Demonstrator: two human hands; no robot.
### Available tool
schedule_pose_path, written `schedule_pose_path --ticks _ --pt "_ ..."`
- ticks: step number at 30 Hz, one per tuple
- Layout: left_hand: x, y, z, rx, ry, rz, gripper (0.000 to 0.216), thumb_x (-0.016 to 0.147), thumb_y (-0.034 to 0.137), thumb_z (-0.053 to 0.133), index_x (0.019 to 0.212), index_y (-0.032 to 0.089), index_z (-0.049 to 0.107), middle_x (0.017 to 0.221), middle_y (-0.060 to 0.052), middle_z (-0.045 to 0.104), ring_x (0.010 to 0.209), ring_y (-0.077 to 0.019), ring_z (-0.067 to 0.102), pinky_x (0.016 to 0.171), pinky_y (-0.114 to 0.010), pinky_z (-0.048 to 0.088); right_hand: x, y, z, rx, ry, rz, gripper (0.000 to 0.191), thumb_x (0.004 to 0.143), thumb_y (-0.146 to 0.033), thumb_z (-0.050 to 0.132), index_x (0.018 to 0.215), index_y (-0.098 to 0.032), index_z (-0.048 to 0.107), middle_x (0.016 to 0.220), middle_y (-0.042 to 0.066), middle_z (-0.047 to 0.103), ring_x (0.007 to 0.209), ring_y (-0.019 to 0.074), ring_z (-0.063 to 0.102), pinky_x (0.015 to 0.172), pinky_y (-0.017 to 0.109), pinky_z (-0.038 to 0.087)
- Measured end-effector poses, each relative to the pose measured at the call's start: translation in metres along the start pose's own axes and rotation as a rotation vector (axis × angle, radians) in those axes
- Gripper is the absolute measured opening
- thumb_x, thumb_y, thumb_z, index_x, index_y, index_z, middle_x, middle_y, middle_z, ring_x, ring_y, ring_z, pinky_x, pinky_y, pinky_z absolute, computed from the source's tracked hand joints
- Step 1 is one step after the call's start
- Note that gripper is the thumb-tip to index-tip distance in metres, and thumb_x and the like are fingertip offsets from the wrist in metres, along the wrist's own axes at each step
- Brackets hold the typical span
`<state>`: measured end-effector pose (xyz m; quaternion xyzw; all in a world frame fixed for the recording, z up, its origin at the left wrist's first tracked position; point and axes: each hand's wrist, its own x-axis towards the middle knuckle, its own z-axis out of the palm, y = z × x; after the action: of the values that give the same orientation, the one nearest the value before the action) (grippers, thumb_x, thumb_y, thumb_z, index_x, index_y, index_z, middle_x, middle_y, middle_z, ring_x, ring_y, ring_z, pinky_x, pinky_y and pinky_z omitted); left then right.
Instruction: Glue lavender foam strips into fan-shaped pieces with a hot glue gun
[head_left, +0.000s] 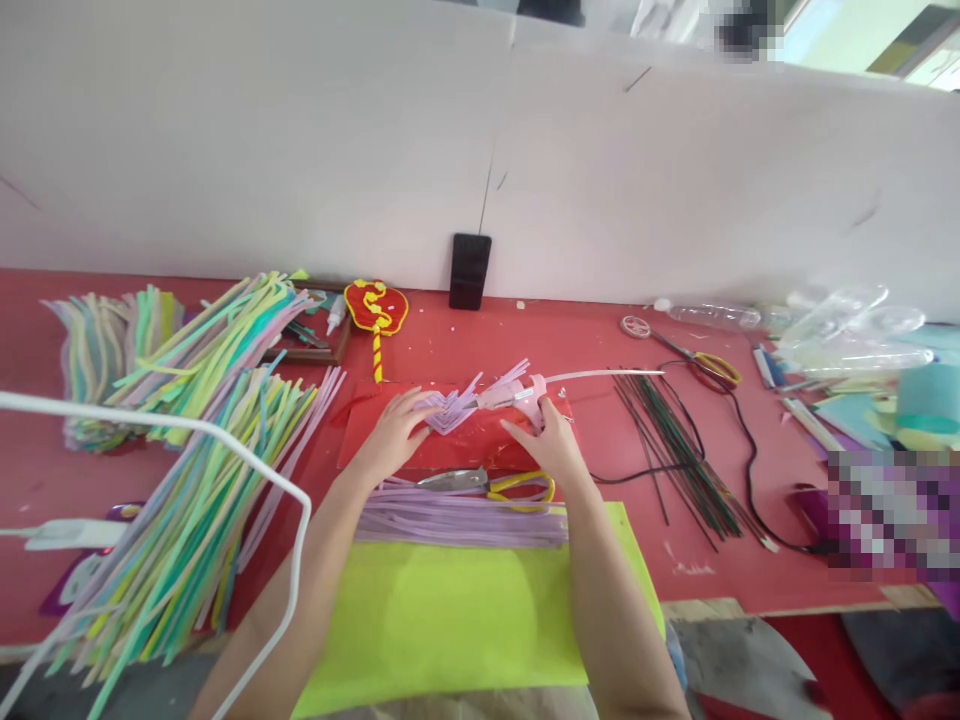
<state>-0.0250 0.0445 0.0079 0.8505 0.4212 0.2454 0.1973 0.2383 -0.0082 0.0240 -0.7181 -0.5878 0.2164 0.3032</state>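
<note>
My left hand (pixel 399 432) pinches a cluster of lavender pipe cleaners (pixel 448 412) bent into nested V shapes, over a red board (pixel 472 455). In my right hand (pixel 551 435) is a pink hot glue gun (pixel 506 394), its nozzle pointing left at the bent pipe cleaners. A long pale glue stick (pixel 600 375) sticks out of the gun's back. Closer to me lie straight lavender pipe cleaners (pixel 457 525), with yellow-handled scissors (pixel 521 490) resting on them. A lime-green sheet (pixel 450 620) is spread below my forearms.
Colourful pipe cleaner bundles (pixel 202 520) cover the left side, crossed by a white cable (pixel 225 440). A black phone (pixel 470 272) leans on the wall beyond a red-and-yellow fan-shaped craft (pixel 376 308). Dark green stems (pixel 679 450), a black cord (pixel 750 470) and more scissors (pixel 705 365) lie right.
</note>
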Motion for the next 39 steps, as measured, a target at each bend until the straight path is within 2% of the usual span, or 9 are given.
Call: schedule_pose_path --ticks 3,6,9,12,18,27,39 --pt "-0.003 -0.011 0.004 0.040 -0.048 -0.021 0.038 0.085 0.011 0.050 0.119 0.026 0.057 0.140 -0.003 0.049 0.138 -0.0220 0.031 0.114 -0.054 0.022 0.000 0.000 0.005 -0.098 -0.007 0.014 0.049 0.070 -0.060 0.060 0.098 -0.021 0.049 0.072 -0.001 0.056 0.060 0.0160 0.052 0.054 0.025 0.035" --pt "-0.002 -0.017 0.008 0.036 -0.023 0.001 0.036 0.086 0.012 0.050 0.119 0.024 0.057 0.136 -0.004 0.053 0.136 -0.0209 0.034 0.114 -0.053 0.022 0.000 0.006 0.010 -0.181 0.019 0.004 0.052 0.073 -0.056 0.059 0.108 -0.019 0.050 0.087 0.007 0.063 0.074 0.0215 0.060 0.060 0.028 0.040" --pt "0.001 -0.019 0.012 -0.001 0.020 0.042 0.031 0.084 0.011 0.053 0.113 0.022 0.060 0.126 -0.006 0.059 0.130 -0.0207 0.043 0.111 -0.052 0.028 0.001 0.011 0.015 -0.253 0.024 -0.015 0.053 0.075 -0.054 0.058 0.112 -0.018 0.050 0.099 0.012 0.065 0.086 0.0251 0.062 0.067 0.031 0.043" --pt "0.003 -0.019 0.016 -0.024 0.049 0.076 0.024 0.081 0.012 0.057 0.103 0.021 0.064 0.116 -0.007 0.063 0.119 -0.0204 0.052 0.108 -0.050 0.034 0.000 0.013 0.019 -0.309 -0.008 -0.020 0.048 0.076 -0.052 0.056 0.110 -0.018 0.052 0.097 0.011 0.066 0.085 0.0251 0.063 0.067 0.031 0.044" --pt "0.005 -0.014 0.015 0.027 0.047 0.098 0.018 0.083 0.012 0.056 0.095 0.020 0.065 0.105 -0.004 0.065 0.104 -0.0175 0.059 0.107 -0.047 0.034 -0.005 0.013 0.023 -0.313 0.040 -0.073 0.044 0.078 -0.049 0.055 0.109 -0.017 0.053 0.107 0.013 0.063 0.094 0.0262 0.061 0.072 0.033 0.046" --pt "0.004 -0.011 0.013 -0.037 0.029 0.085 0.016 0.083 0.014 0.059 0.095 0.021 0.067 0.101 -0.005 0.065 0.098 -0.0179 0.059 0.093 -0.040 0.047 -0.004 0.016 0.024 -0.295 0.059 -0.095 0.039 0.079 -0.046 0.053 0.107 -0.019 0.054 0.101 0.010 0.063 0.091 0.0248 0.060 0.071 0.033 0.046" --pt "0.003 -0.009 0.010 -0.041 0.011 0.059 0.013 0.082 0.016 0.061 0.093 0.021 0.067 0.101 -0.005 0.064 0.097 -0.0185 0.059 0.092 -0.039 0.047 -0.008 0.006 0.020 -0.361 0.088 -0.091 0.027 0.080 -0.037 0.051 0.100 -0.019 0.055 0.092 0.007 0.061 0.079 0.0220 0.058 0.056 0.027 0.035"
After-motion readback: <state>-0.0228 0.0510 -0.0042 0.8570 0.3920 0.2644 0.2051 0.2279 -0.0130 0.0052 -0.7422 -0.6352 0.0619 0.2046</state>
